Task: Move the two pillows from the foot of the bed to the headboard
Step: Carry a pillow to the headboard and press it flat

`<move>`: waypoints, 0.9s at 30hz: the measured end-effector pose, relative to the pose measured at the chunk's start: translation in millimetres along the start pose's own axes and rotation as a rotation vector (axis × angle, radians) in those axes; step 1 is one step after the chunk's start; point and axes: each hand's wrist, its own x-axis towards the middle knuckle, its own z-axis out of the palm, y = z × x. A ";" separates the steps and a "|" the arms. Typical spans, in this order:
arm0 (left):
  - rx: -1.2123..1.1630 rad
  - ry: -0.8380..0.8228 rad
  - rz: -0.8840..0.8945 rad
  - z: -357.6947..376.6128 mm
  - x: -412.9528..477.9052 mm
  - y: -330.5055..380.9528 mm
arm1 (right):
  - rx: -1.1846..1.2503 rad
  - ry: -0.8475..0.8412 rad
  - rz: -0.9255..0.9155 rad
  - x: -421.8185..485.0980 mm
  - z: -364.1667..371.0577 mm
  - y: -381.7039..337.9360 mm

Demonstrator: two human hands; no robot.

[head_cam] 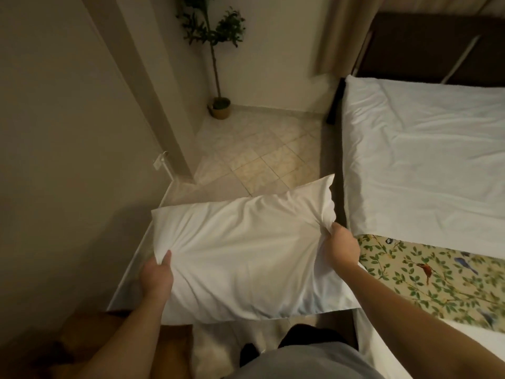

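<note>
I hold a white pillow (246, 250) in the air beside the bed, over the floor strip along the bed's left side. My left hand (157, 274) pinches its lower left edge. My right hand (340, 247) grips the bunched fabric at its right edge. The bed (426, 160) with a white sheet fills the right of the view, and its dark headboard (426, 47) stands at the far top right. A second pillow does not show.
A floral runner with birds (437, 274) crosses the bed near me. A potted plant (220, 105) stands in the far corner on the tiled floor (259, 154). A wall (68, 119) runs close on the left. Beige curtains (344, 31) hang by the headboard.
</note>
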 end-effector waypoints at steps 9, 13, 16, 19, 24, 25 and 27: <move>0.056 -0.129 0.174 83.3 96.9 124.7 | 0.060 0.072 0.201 96.1 -18.3 -0.9; 0.066 -0.172 0.223 125.9 125.6 184.9 | 0.082 0.079 0.257 158.9 -23.9 2.3; 0.084 -0.188 0.225 155.0 146.5 232.4 | 0.106 0.075 0.308 206.5 -30.3 4.0; 0.090 -0.209 0.251 188.1 171.1 283.9 | 0.136 0.072 0.331 256.5 -39.3 3.7; 0.107 -0.213 0.317 243.3 202.5 357.7 | 0.182 0.139 0.384 325.6 -55.5 10.1; 0.098 -0.226 0.327 253.6 208.2 371.8 | 0.192 0.155 0.391 337.1 -59.9 10.7; 0.096 -0.259 0.347 275.2 220.5 400.5 | 0.192 0.174 0.407 362.5 -68.8 12.9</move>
